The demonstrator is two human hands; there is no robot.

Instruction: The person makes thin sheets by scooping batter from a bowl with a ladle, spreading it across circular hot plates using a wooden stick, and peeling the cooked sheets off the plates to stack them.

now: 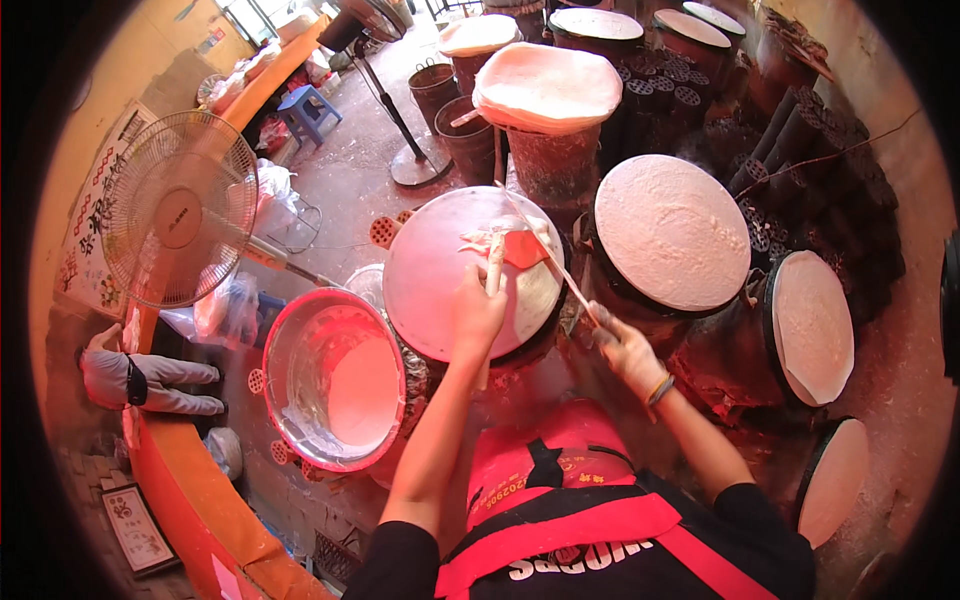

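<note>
A round griddle (430, 270) stands in front of me, with a pale layer of batter (537, 297) on its right side and crumpled scraps of batter (482, 241) near its middle. My left hand (479, 312) is closed round a pale handle over the griddle. Beside the top of that handle is a red scraper blade (524, 249); how the two join is hard to see. My right hand (628, 352), in a light glove with dark fingertips, grips a long thin stick (566, 277). The stick slants up and left across the griddle, past the red blade.
A red-rimmed basin (272, 345) of pale batter stands left of the griddle. To the right are griddles with round pale sheets (672, 232) (815, 327). Stacked sheets (548, 85) top a drum behind. A fan (180, 215) stands left; a person (150, 383) is at an orange counter (200, 490).
</note>
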